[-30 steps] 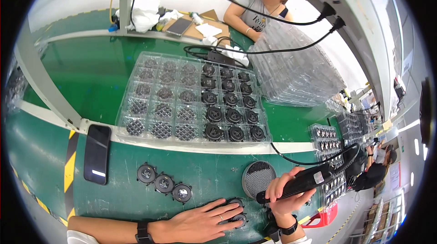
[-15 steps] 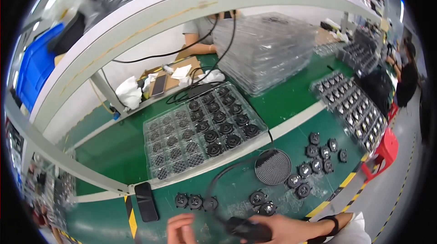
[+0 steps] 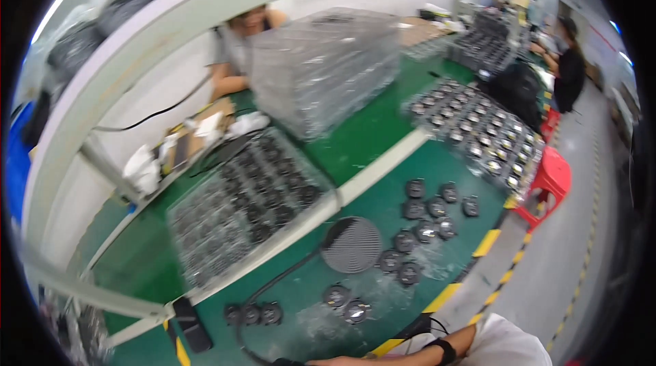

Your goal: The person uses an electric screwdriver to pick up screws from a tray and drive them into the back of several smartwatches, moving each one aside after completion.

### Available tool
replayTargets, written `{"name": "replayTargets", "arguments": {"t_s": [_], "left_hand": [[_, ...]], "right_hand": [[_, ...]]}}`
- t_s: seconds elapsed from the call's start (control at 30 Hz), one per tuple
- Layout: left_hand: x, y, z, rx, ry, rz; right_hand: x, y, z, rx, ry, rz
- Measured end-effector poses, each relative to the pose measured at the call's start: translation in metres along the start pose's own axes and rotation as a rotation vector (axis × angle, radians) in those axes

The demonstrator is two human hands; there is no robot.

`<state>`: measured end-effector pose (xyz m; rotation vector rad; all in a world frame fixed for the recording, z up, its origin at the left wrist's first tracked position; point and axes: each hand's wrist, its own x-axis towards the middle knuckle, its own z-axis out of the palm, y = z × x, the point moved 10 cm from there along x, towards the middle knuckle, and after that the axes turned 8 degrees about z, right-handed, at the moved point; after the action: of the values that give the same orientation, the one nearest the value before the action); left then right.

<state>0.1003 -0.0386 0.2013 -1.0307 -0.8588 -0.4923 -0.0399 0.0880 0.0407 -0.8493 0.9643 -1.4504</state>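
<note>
At the lower edge my right hand (image 3: 348, 361) is mostly cut off, with a black band around its wrist. Its fingers are out of sight, but it appears closed on a black corded device (image 3: 287, 362), whose end just shows. A dark cable (image 3: 270, 289) loops from there up toward a round grey textured disc (image 3: 352, 244). Left of the cable and beside it sit three round black parts (image 3: 251, 314) in a row. Two more black parts (image 3: 337, 295) lie below the disc, and several others (image 3: 425, 231) are grouped to its right. My left hand is out of view.
A clear tray of black parts (image 3: 246, 195) rests on the bench's far side, another filled tray (image 3: 478, 130) at right. Beyond stands a wrapped tray stack (image 3: 328, 69). A dark phone (image 3: 192, 325) lies at left. A red stool (image 3: 547, 185) stands beside the bench; other people sit farther off.
The view has swung right, so the bench things sit further left. My right hand and its corded device have dropped toward the lower edge. My left hand has left the picture.
</note>
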Motion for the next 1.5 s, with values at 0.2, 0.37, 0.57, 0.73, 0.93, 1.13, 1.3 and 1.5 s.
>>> {"name": "replayTargets", "arguments": {"t_s": [0.2,0.37,0.57,0.73,0.93,1.13,1.3,1.5], "left_hand": [[-0.015,0.015,0.012,1.022,-0.261,-0.102],[-0.023,0.002,0.023,1.373,-0.099,-0.303],[-0.044,-0.011,0.002,1.342,0.007,-0.528],[-0.076,-0.034,0.008,1.272,-0.201,-0.763],[-0.083,-0.033,0.021,1.248,-0.229,-0.718],[-0.136,-0.024,0.003,0.957,-0.126,-1.142],[-0.173,-0.031,-0.002,0.516,0.628,-1.397],[-0.208,-0.039,0.015,-0.314,1.489,-1.315]], "right_hand": [[0.009,0.0,-0.009,-0.309,0.109,0.105],[0.014,0.01,-0.011,-0.214,0.105,0.117],[0.015,-0.003,-0.017,-0.138,0.174,-0.005],[0.014,-0.002,-0.028,-0.055,0.219,0.042],[0.013,-0.005,-0.038,-0.076,0.296,0.026],[0.01,-0.012,-0.039,0.026,0.322,-0.014],[0.002,0.003,-0.039,-0.112,0.336,0.073],[-0.002,-0.005,-0.044,0.008,0.441,0.032]]}}
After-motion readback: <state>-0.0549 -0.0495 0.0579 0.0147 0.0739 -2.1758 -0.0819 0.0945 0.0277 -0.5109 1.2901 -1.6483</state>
